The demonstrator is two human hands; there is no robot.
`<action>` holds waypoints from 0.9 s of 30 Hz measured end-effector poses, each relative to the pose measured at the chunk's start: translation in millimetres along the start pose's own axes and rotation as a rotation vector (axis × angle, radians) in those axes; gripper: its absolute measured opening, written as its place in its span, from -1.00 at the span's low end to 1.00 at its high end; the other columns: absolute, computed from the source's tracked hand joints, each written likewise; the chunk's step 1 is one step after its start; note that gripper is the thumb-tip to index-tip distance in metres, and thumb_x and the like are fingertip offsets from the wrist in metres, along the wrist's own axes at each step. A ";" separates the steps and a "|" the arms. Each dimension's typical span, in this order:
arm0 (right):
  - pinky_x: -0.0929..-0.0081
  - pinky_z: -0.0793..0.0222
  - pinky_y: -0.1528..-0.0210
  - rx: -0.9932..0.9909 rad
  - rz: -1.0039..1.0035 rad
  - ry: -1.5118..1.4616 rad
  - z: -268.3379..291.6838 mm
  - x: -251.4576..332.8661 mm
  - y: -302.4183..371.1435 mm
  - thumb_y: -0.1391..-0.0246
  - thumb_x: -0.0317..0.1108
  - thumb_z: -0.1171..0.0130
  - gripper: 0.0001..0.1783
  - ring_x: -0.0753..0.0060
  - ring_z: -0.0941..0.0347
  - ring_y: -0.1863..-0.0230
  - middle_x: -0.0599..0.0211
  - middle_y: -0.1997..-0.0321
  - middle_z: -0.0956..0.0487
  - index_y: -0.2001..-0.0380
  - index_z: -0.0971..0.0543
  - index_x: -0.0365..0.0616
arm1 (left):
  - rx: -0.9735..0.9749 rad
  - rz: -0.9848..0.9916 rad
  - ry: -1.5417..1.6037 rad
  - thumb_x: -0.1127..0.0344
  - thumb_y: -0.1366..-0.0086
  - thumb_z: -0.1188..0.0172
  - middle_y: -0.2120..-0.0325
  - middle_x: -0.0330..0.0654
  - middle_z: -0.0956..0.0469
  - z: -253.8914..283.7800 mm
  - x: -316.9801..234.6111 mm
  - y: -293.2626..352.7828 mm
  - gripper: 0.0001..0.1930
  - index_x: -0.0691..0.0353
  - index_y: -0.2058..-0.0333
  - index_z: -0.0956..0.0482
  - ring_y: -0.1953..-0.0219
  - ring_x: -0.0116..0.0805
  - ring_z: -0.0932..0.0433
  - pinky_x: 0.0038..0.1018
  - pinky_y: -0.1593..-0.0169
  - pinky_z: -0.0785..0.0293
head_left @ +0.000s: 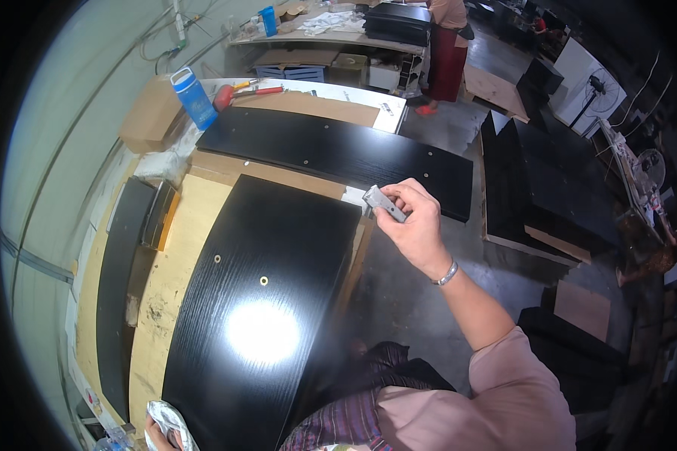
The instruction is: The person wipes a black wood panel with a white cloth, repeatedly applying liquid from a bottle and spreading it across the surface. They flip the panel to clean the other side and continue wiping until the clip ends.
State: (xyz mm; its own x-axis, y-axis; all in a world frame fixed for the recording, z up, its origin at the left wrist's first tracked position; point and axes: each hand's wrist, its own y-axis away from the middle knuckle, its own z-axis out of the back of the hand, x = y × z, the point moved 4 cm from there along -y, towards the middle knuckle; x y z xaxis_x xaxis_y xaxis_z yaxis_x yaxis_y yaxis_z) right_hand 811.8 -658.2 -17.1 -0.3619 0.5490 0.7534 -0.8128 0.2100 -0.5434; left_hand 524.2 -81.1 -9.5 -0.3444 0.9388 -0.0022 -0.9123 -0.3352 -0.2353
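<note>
A glossy black wood-grain panel (278, 240) lies lengthwise on the worktable, two brass-coloured ringed holes in its face and a bright glare on it. Over its far right corner, my right hand (417, 229) is raised, pinching a small grey oblong block (385, 204) with a dark hole in its side; its exact kind I cannot make out. At the panel's near left corner my left hand (159, 437) is closed around a white cloth (168, 419), partly cut off by the picture's lower edge. A second black panel (368, 154) with several small holes lies crosswise beyond.
A narrow black board (116, 301) lies along the table's left side. At the far end are a blue bottle (193, 99), a red-headed hammer (226, 96) and a cardboard box (154, 120). Black panels (541, 180) are stacked on the right. Another person (447, 45) stands at a farther table.
</note>
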 end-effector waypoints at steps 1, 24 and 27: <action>0.63 -0.38 0.33 -0.013 -0.018 -0.036 0.2 0.3 0.4 0.10 -0.60 -0.34 -0.74 0.62 -0.39 0.41 0.33 0.30 -0.56 0.25 -0.66 -0.30 | -0.003 0.002 0.018 0.15 -0.32 -0.17 -0.22 0.02 -0.43 1.2 -0.1 0.4 -0.45 0.25 -0.23 -0.40 -0.23 -0.07 -0.43 -0.24 -0.31 -0.31; 0.38 -0.47 0.28 0.238 0.265 -0.125 -23.4 90.4 83.0 0.22 -0.61 -0.39 -0.66 0.21 -0.54 0.33 0.15 0.32 -0.58 0.25 -0.65 -0.33 | -0.082 -0.087 0.480 0.48 -0.27 -0.08 -0.20 0.18 -0.36 -7.0 -16.9 -2.4 -0.66 0.46 -0.01 -0.39 -0.26 0.15 -0.33 -0.17 -0.36 -0.12; 0.33 -0.48 0.33 0.299 0.294 -0.190 -30.8 115.7 113.2 0.23 -0.55 -0.40 -0.64 0.18 -0.52 0.34 0.24 0.33 -0.56 0.24 -0.64 -0.23 | -0.068 -0.072 0.552 0.53 -0.26 -0.08 -0.21 0.14 -0.37 -2.4 -25.8 -4.5 -0.65 0.43 -0.03 -0.40 -0.27 0.11 -0.34 -0.19 -0.36 -0.14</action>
State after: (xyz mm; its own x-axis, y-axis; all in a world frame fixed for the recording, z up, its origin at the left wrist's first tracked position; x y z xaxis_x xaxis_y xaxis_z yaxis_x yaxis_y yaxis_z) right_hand 692.0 -546.0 -2.9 -0.6514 0.3865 0.6529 -0.7490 -0.1900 -0.6348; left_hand 537.8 -103.7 -10.7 -0.0982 0.8671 -0.4883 -0.9064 -0.2805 -0.3159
